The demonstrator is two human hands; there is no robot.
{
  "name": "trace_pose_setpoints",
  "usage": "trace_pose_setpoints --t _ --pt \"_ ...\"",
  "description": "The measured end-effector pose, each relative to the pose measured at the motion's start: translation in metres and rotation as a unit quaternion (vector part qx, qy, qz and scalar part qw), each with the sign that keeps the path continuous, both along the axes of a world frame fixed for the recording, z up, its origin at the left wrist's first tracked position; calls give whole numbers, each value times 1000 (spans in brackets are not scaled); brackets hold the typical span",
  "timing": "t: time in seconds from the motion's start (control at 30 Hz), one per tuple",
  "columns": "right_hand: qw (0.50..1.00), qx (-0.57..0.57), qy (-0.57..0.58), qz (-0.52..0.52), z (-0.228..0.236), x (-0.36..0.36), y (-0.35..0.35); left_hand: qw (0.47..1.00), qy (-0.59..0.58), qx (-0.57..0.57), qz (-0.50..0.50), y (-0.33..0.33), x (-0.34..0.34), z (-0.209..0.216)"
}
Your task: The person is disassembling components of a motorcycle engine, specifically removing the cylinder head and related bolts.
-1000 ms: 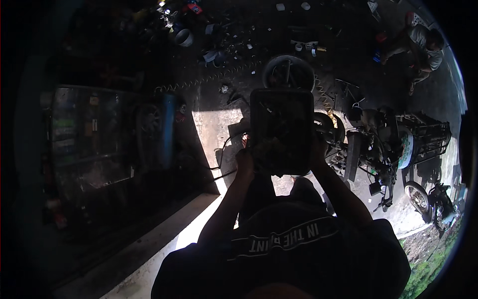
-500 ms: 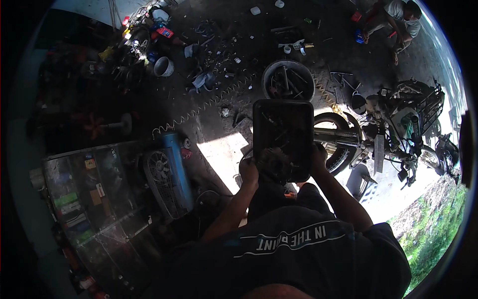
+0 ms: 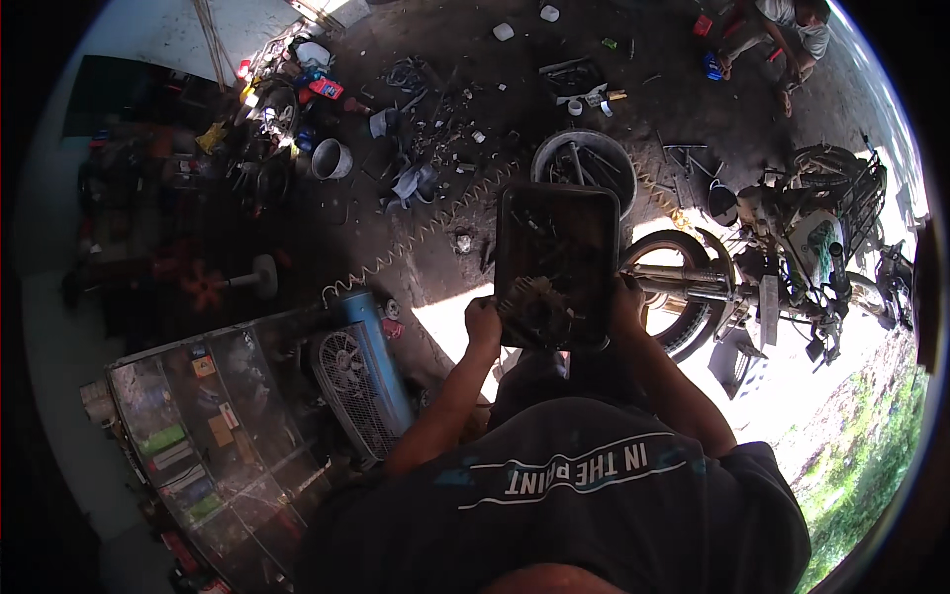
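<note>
A dark rectangular tray [image 3: 594,223] is held out in front of my body between both hands. My left hand [image 3: 484,324] is closed on its near left edge, and my right hand [image 3: 626,303] grips the right edge. Inside the tray lies a greasy, rounded metal machine part [image 3: 537,309] near the left hand, with several small dark pieces farther up. Just beyond the tray stands a round metal basin [image 3: 626,168] holding long metal tools, partly covered by the tray.
A partly dismantled motorcycle [image 3: 782,262] lies to the right, its wheel [image 3: 683,322] close to my right hand. At left are a blue fan [image 3: 371,361] and a glass-topped display case [image 3: 233,396]. A coiled yellow hose [image 3: 435,225] crosses the floor. Another person [image 3: 782,45] sits far right.
The view has shifted, and surroundings on the left now sit farther right and lower in it. Both hands still hold the tray, which appears slightly higher and overlaps the basin.
</note>
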State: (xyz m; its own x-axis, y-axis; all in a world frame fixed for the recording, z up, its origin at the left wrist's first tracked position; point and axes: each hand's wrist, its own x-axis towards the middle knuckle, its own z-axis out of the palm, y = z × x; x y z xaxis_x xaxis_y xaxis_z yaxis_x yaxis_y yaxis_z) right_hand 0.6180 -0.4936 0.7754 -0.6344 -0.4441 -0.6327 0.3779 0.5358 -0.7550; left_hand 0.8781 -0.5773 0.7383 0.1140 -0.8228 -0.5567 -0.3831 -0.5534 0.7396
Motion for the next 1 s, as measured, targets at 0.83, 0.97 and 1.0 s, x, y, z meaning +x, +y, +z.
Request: trace_pose_setpoints --t 0.83,0.97,1.0 --pt "975 -16 13 -219 -97 -145 -191 980 -40 54 -190 -288 -201 -61" --pt "969 4 45 -244 -115 -135 -224 956 -81 -19 -283 -339 -214 -83" --pt "962 6 55 -268 -120 -130 -234 957 -41 -41 -284 -352 -214 -92"
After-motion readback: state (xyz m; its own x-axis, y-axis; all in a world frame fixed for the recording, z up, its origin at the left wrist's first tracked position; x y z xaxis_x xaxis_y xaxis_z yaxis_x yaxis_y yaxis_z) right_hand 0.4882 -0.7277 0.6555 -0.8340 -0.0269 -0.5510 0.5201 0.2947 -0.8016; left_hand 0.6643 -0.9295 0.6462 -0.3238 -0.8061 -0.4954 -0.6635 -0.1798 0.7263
